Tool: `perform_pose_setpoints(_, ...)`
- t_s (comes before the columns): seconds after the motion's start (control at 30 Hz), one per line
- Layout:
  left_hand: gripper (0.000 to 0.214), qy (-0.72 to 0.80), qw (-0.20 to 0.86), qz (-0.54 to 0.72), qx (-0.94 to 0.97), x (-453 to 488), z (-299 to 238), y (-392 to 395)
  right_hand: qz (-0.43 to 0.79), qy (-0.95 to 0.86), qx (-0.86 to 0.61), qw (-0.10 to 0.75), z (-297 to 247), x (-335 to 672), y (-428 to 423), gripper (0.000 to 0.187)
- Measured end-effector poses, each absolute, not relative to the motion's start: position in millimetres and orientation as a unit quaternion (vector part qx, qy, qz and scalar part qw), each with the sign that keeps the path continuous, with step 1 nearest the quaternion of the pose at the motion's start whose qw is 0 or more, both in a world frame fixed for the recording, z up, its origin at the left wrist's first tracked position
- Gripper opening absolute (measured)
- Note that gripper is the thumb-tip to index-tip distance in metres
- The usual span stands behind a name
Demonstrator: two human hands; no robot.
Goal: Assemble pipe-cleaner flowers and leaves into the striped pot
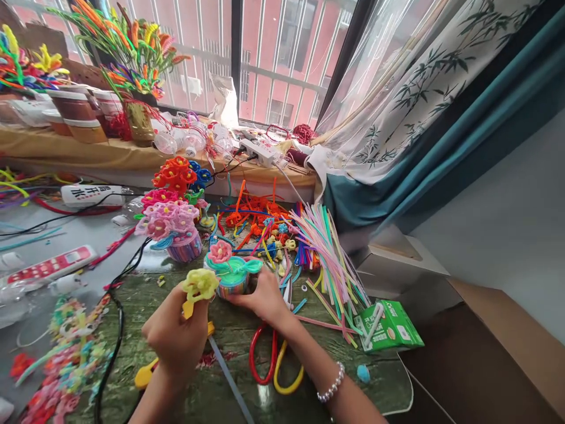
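My left hand is closed round the stem of a yellow-green pipe-cleaner flower, held upright just left of a small striped pot. My right hand grips that pot from the right side. The pot carries a pink pipe-cleaner flower with teal leaves. A pearl bracelet circles my right wrist. Both hands work over the dark green table top.
A finished pot of pink flowers stands behind, with red and blue flowers. Loose pipe cleaners fan out at right. Red and yellow loops, a green carton, a black cable and a remote lie around.
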State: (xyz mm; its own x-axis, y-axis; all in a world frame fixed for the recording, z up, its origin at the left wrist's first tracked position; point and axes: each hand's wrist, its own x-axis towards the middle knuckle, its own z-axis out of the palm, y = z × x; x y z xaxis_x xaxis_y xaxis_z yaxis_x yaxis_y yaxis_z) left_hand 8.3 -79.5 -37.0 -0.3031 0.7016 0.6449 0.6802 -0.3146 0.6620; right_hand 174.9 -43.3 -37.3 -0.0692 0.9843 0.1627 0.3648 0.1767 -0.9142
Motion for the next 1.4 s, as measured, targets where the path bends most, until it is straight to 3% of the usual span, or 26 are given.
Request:
perform_pose_setpoints(0.17,0.018,0.575,-0.064,0.546,0.606,11.4,-31.7,-76.5,0.359,-0.643,-0.501,0.454,-37.2,172.2,-49.0,0.054)
perform_pose_setpoints(0.37,0.005,0.563,-0.15,0.531,0.616,13.3,-31.3,-77.2,0.348,-0.645,-0.508,0.453,-39.6,172.9,-52.6,0.058)
perform_pose_setpoints(0.5,0.009,0.52,-0.205,0.556,0.615,17.0,-26.5,-72.8,0.357,-0.641,-0.511,0.448,-38.0,173.9,-54.4,0.061)
perform_pose_setpoints(0.83,0.01,0.569,-0.213,0.52,0.6,13.9,-28.4,-77.3,0.368,-0.646,-0.505,0.439,-34.3,175.6,-57.8,0.06)
perform_pose_setpoints(1.07,0.012,0.503,-0.273,0.518,0.635,15.8,-20.9,-73.0,0.366,-0.647,-0.505,0.439,-33.9,175.3,-57.9,0.06)
perform_pose_setpoints(1.4,0.011,0.565,-0.184,0.513,0.619,14.3,-27.0,-76.1,0.366,-0.648,-0.509,0.432,-32.5,174.7,-58.4,0.058)
